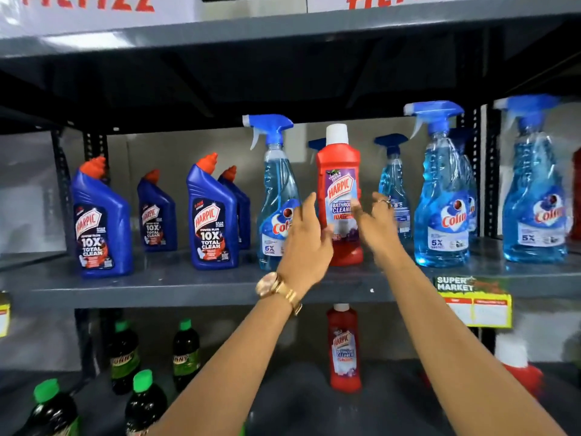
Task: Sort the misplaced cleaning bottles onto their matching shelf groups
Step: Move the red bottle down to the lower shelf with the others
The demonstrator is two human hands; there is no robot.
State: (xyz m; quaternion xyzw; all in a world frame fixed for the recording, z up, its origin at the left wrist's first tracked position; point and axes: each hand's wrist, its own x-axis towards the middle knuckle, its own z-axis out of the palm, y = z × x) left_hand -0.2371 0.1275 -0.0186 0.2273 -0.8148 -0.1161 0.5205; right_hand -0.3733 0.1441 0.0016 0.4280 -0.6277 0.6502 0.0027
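Your left hand (306,237) and right hand (375,223) reach up on either side of the red Harpic bathroom cleaner bottle (341,196), which stands upright at the centre of the frame on the middle shelf (188,287), among the blue Colin spray bottles (440,190). Each grip is released, fingers spread beside the label, clasping nothing. Blue Harpic toilet cleaner bottles (213,215) stand at left. Another red bottle (344,350) stands on the shelf below.
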